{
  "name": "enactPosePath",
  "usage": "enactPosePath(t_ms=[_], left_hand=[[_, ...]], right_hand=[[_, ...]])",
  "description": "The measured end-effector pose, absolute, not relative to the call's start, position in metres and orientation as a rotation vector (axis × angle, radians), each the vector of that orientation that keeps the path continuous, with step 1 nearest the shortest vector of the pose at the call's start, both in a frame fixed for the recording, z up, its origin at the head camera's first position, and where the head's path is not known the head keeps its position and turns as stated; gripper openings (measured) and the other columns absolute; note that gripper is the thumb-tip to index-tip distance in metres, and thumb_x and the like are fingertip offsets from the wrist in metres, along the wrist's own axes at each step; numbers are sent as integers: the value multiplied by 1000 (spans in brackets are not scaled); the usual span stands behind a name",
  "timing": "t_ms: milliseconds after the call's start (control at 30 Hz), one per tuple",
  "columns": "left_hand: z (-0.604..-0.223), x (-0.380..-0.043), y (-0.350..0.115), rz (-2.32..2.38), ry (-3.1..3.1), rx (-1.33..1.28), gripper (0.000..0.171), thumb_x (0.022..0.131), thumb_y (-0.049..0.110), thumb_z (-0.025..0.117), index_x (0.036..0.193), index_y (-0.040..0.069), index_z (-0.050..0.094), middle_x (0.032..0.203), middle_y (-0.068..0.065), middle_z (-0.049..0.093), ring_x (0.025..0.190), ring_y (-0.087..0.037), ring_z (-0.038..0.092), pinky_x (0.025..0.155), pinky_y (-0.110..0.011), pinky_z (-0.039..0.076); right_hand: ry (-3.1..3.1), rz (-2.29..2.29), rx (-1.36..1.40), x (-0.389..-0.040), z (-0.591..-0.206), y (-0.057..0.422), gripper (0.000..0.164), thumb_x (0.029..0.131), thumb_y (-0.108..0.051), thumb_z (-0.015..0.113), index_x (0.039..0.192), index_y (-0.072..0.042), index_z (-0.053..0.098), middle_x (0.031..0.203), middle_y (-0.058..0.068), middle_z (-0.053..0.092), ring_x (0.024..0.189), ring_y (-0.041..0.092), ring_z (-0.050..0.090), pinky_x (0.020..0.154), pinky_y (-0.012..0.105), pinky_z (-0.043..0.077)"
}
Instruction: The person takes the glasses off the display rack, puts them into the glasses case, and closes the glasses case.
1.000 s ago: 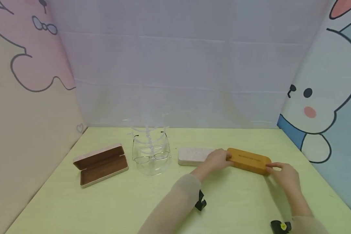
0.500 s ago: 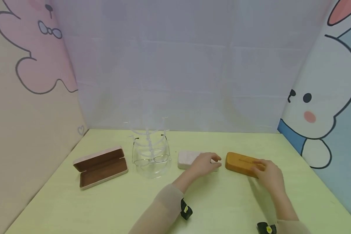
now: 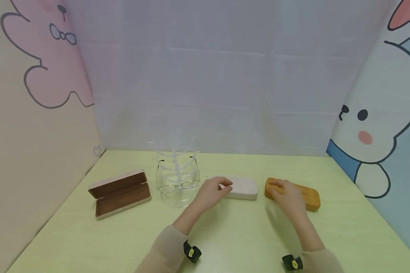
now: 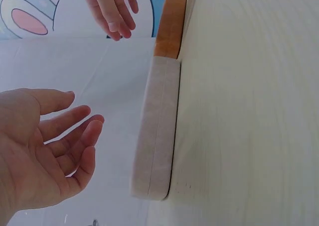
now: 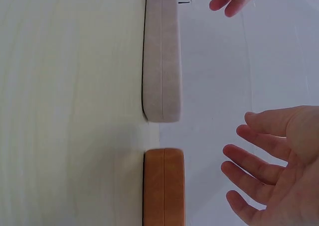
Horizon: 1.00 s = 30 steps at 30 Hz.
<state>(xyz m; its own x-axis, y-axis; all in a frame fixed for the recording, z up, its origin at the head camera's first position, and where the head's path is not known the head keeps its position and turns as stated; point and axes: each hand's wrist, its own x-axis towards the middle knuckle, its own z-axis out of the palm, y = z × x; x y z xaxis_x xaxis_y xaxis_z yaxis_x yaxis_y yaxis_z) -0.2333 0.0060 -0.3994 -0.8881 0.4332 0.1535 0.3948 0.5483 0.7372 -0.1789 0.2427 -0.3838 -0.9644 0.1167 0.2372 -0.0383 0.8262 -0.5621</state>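
Observation:
My left hand point(image 3: 212, 192) hovers by the left end of a white glasses case point(image 3: 242, 188). In the left wrist view its loosely bent fingers hold nothing, and the white case point(image 4: 157, 131) lies a little way from them. My right hand point(image 3: 288, 197) is above the left part of an orange-brown glasses case point(image 3: 309, 196), covering some of it in the head view. The right wrist view shows those fingers point(image 5: 254, 181) spread and apart from the orange case point(image 5: 164, 188). Both cases are closed and lie on the table in a row, with a gap between them.
A clear display stand point(image 3: 177, 167) at centre left carries wire-framed glasses point(image 3: 179, 186). Left of it lies an opened glasses case point(image 3: 123, 195) with brown lining. Walls with cartoon animals flank the yellow-green table point(image 3: 239, 235), and a pale sheet point(image 3: 208, 87) hangs behind.
Both hands have moved left. The fingers of both hands were at the ends of the orange case and have let go. The orange case rests in about the same place.

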Motion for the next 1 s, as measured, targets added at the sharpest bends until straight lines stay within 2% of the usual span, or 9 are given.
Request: enactPosePath(t_ms=[300, 633, 833, 1000], left_hand=[[-392, -222, -31, 1371, 2869, 612, 21, 89, 26, 57, 101, 14, 69, 94, 5, 66, 68, -7, 53, 56, -22, 43], [-401, -206, -63, 1338, 3130, 528, 11, 86, 23, 61, 91, 17, 69, 83, 9, 65, 70, -4, 55, 59, -20, 42], [-403, -202, -84, 1377, 3234, 310, 12, 86, 21, 60, 93, 16, 68, 74, 7, 65, 63, -6, 55, 52, -21, 39], [-401, -203, -106, 1387, 3271, 88, 14, 85, 17, 59, 94, 11, 69, 80, 0, 66, 68, -14, 58, 55, -26, 41]], right_hand=[[-2711, 1022, 39, -198, -384, 207, 26, 88, -21, 59, 108, -6, 65, 106, 14, 65, 99, 30, 58, 84, 46, 45], [-2667, 1470, 87, -209, -395, 161, 21, 86, -17, 62, 104, -6, 67, 97, 5, 67, 87, 16, 61, 75, 27, 48], [-2587, 1624, 106, -214, -400, 138, 18, 85, -12, 62, 100, -5, 67, 94, 7, 68, 87, 17, 62, 76, 26, 49], [-2527, 1765, 78, -222, -405, 123, 18, 85, -7, 60, 101, -1, 66, 90, 10, 69, 87, 19, 65, 79, 28, 50]])
